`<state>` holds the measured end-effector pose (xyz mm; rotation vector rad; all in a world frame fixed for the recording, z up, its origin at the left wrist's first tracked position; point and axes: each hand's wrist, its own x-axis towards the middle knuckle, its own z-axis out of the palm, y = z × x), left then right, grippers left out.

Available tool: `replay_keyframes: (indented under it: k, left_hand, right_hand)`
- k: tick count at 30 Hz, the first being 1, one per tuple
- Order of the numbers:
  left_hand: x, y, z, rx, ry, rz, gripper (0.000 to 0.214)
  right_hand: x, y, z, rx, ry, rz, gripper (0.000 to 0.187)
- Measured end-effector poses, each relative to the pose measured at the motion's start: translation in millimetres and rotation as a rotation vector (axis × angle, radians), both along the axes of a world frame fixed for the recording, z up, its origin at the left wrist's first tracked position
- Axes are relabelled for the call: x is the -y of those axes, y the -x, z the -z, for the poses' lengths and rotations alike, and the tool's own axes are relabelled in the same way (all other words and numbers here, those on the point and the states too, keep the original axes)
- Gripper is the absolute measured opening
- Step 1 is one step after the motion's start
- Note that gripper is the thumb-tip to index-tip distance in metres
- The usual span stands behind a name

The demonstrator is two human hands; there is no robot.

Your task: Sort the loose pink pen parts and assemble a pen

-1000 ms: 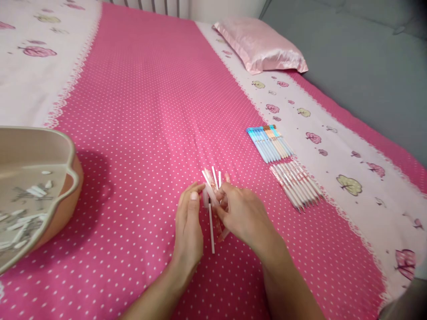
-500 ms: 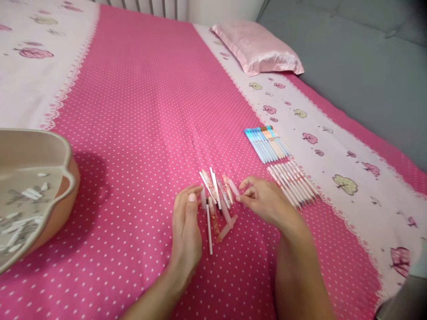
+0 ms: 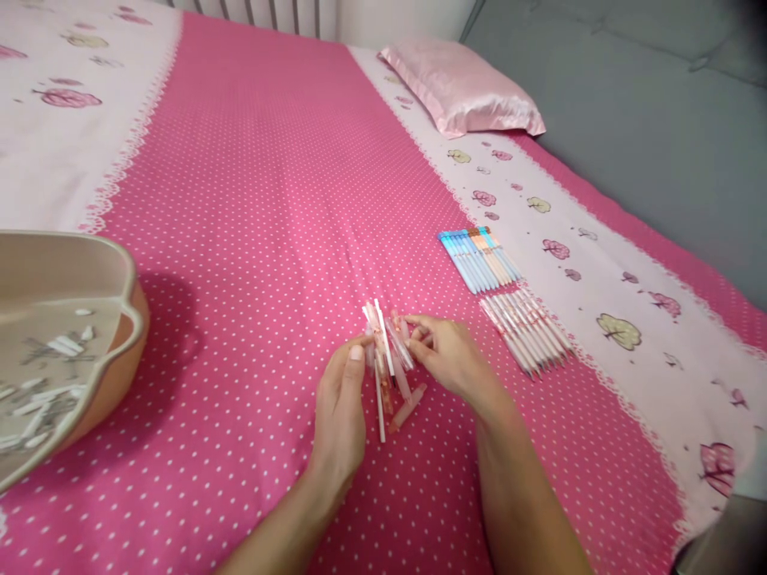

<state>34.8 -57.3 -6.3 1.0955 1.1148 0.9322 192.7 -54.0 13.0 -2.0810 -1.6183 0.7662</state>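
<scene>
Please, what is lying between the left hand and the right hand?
In the head view, a loose pile of slim white sticks and pink tubes lies between the left hand and the right hand, on the polka-dot bedspread.

And there's a satiny sheen on the pillow at one o'clock! Matt cloth for the bedspread, smooth plastic-looking basin at nine, translucent plastic-looking tubes at six, smooth pens towards three.

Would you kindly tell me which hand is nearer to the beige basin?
Left. The left hand is to the right of the beige basin, apart from it; the right hand is farther away, at the right edge of the loose pen parts.
</scene>
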Motion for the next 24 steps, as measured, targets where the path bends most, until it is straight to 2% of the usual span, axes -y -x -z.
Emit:
replay_keyframes:
  k: [5, 9, 12, 16, 20, 24]
  left_hand:
    - [-0.7, -1.2, 5.4, 0.104, 0.009, -0.016, 0.042]
    - [0.1, -1.0, 3.8, 0.080, 0.006, -0.034, 0.042]
    - [1.5, -1.7, 0.9, 0.052, 0.009, -0.029, 0.042]
    - [2.6, -3.8, 0.8, 0.045, 0.004, -0.044, 0.040]
    - [1.5, -3.9, 3.4, 0.054, 0.005, -0.063, 0.042]
    - [0.7, -3.2, 4.7, 0.063, 0.017, -0.057, 0.042]
  right_hand:
    - [2.0, -0.7, -3.0, -0.093, 0.000, -0.044, 0.037]
    - [3.5, -3.5, -0.8, -0.029, -0.009, 0.034, 0.035]
    - [-3.0, 0.4, 5.2, 0.017, -0.158, 0.056, 0.036]
    - [-26.0, 13.0, 18.7, -0.055, -0.369, -0.111, 0.041]
    - [-44.7, 19.0, 28.6, -0.137, -0.347, -0.180, 0.042]
    - [-44.5, 17.0, 26.2, -0.229, -0.319, -0.179, 0.041]
